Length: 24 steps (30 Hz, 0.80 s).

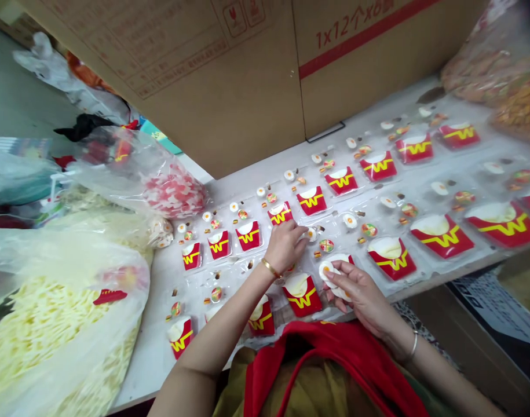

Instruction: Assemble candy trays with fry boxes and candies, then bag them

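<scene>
My left hand [286,246], with a gold bangle at the wrist, reaches over the clear plastic trays. Its fingers are drawn together at a small toy fried egg [311,234] in a tray's upper part. In my right hand [362,292] is a small stack of toy fried eggs [328,272], gripped between thumb and fingers. Around both hands lie rows of trays, many with a red fries box [300,294] marked by a yellow W. A toy pizza [326,245] sits below the egg at my left fingertips.
A large cardboard box [247,116] stands along the table's back. At left are a bag of pale yellow fry-shaped pieces [43,324] and a bag of pink and white pieces [173,188]. More filled bags [516,104] sit at the far right. The table's front edge [447,275] runs beside my right arm.
</scene>
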Available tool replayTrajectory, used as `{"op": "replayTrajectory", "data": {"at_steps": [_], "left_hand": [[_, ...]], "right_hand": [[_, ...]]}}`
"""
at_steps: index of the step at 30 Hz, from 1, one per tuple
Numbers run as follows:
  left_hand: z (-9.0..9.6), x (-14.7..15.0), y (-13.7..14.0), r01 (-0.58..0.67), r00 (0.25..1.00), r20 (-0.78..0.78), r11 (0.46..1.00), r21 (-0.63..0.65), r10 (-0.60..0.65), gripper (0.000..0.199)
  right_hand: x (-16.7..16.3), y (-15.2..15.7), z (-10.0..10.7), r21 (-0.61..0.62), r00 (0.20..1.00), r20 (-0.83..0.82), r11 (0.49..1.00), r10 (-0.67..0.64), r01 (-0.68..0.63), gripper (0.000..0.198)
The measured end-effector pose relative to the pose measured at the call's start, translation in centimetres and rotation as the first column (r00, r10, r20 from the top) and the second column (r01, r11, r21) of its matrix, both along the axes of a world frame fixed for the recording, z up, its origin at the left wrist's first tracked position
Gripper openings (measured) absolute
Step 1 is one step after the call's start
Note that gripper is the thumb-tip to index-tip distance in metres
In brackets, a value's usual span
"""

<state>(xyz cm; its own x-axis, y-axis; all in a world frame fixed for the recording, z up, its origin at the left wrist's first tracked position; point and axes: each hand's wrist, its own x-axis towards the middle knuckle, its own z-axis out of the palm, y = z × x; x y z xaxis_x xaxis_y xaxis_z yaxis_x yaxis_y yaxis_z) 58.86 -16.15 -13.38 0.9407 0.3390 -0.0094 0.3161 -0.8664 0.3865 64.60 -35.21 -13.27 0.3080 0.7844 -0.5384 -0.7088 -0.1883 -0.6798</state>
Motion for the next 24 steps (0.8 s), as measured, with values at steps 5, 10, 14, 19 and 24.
{"op": "replayTrajectory", "data": {"at_steps": [5, 10, 14, 19, 24], "left_hand": [[-0.8, 1.6, 0.3, -0.013, 0.999, -0.036, 1.000, -0.008, 0.013, 0.012], [-1.2, 0.8, 0.8, -0.124, 0.978, 0.096, 0.884, -0.451, 0.186, 0.010], [0.5, -1.7, -0.1, -0.141, 0.907, 0.126, 0.573, -0.807, 0.401, 0.017], [4.4, -10.2, -2.4, -0.038, 0.818, 0.094, 0.216, -0.976, 0.567, 0.022], [7.3, -26.2, -7.0, -0.147, 0.534, 0.034, 0.133, -0.980, 0.845, 0.037]], "right_hand": [[0.3, -0.4, 0.3, -0.015, 1.000, -0.003, 1.000, -0.015, 0.015, 0.026], [0.2, -0.6, 0.9, -0.024, 1.000, 0.000, 1.000, -0.018, 0.018, 0.026], [-0.3, -0.8, 1.8, -0.034, 1.000, 0.000, 0.999, -0.003, 0.003, 0.025], [-1.9, -1.5, 3.3, -0.127, 0.996, -0.003, 0.988, 0.085, -0.085, 0.036], [-3.7, -0.8, 2.7, -0.359, 0.963, -0.006, 0.898, 0.270, -0.254, 0.051]]}}
